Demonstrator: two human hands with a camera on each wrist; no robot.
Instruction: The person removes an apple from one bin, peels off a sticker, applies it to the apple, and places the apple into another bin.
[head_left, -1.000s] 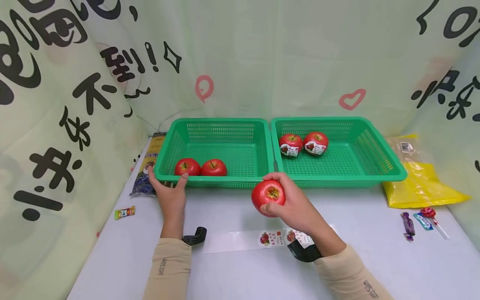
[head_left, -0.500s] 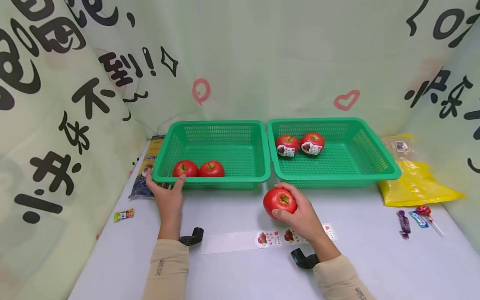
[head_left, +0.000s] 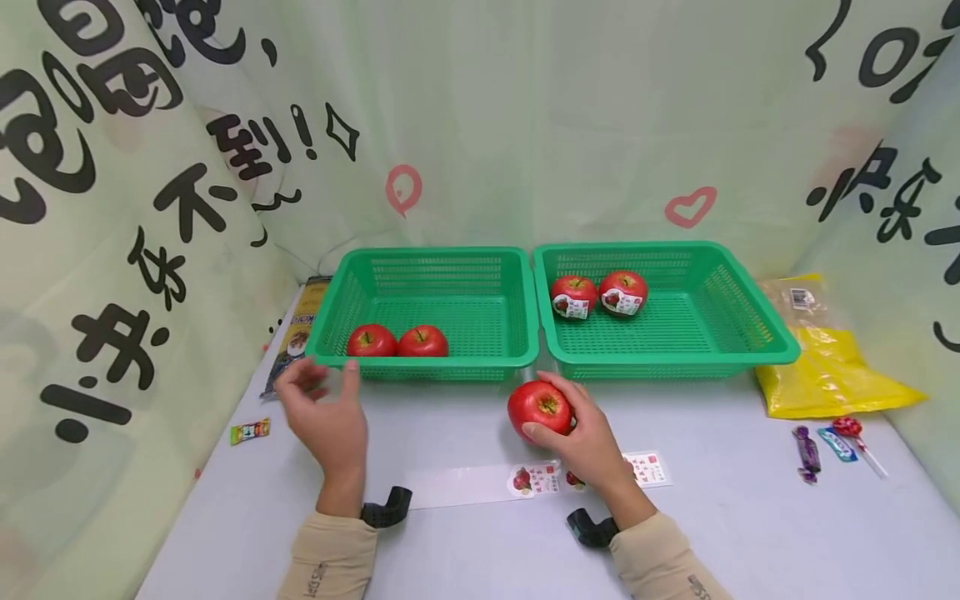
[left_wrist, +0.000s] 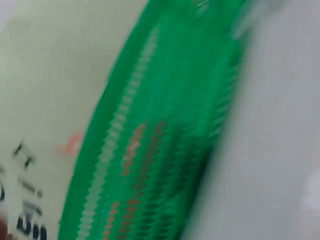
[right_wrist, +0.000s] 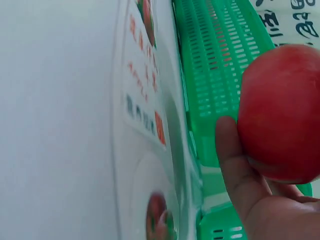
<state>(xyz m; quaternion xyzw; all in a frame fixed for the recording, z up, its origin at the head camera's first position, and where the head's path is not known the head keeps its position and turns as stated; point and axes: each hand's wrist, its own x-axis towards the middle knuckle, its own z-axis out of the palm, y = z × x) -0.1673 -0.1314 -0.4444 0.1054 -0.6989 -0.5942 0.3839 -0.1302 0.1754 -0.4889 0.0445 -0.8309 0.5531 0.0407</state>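
Note:
In the head view my right hand (head_left: 588,442) grips a red apple (head_left: 542,410) above the table, in front of the baskets. The right wrist view shows the same apple (right_wrist: 282,112) with the thumb along its side. Below that hand lies a clear strip of printed stickers (head_left: 534,480), partly hidden by the fingers. My left hand (head_left: 326,425) holds nothing, thumb and fingers apart, just in front of the left green basket (head_left: 480,363). Two plain apples (head_left: 423,341) sit in that basket. Two apples with labels (head_left: 623,293) rest in the right green basket (head_left: 720,358).
A yellow bag (head_left: 832,375) lies beyond the right basket, with a purple-wrapped candy (head_left: 807,454), a blue-wrapped candy (head_left: 837,444) and a lollipop (head_left: 849,427) near it. At left are a dark and gold packet (head_left: 300,329) and a small candy (head_left: 250,431). A printed curtain hangs behind.
My left hand has let go of the left basket's front rim and drawn back toward me. The right hand has brought the apple slightly down toward the sticker strip.

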